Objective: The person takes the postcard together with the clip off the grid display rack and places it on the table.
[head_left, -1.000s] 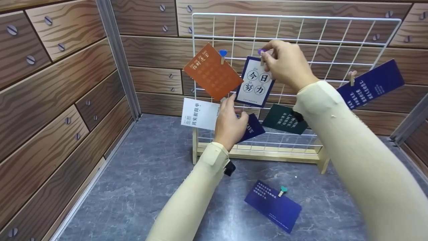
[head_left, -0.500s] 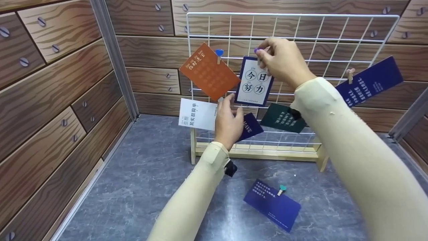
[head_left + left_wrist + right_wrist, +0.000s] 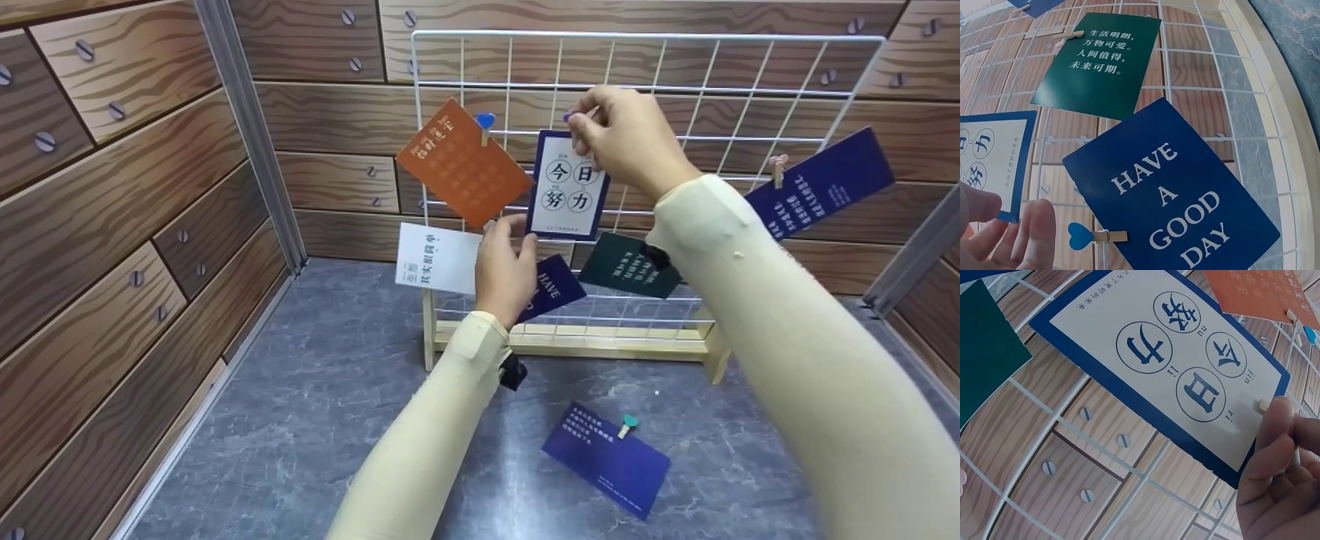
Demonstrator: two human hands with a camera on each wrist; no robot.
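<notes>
A white card with a blue border [image 3: 568,184] stands against the white wire grid [image 3: 637,36]. At its top edge my right hand [image 3: 634,139] pinches a small wooden clothespin with a purple heart [image 3: 568,117]. The right wrist view shows the clothespin's tip [image 3: 1264,405] on the card's edge, its rest hidden by the fingers. My left hand [image 3: 506,266] holds the card's lower left corner, thumb in front and fingers behind in the left wrist view. Below is a dark blue "HAVE A GOOD DAY" card [image 3: 1174,197] with a blue-heart clothespin [image 3: 1098,235].
Also on the grid are an orange card [image 3: 465,165], a white card [image 3: 435,257], a green card [image 3: 630,266] and a blue card [image 3: 825,184]. On the grey tabletop [image 3: 300,420] lies another blue card [image 3: 607,465] with a teal-heart clothespin [image 3: 627,426].
My left thumb has come up toward the fingers at the card's lower corner. The right hand keeps its pinch near the card's top. The whole view has shifted slightly.
</notes>
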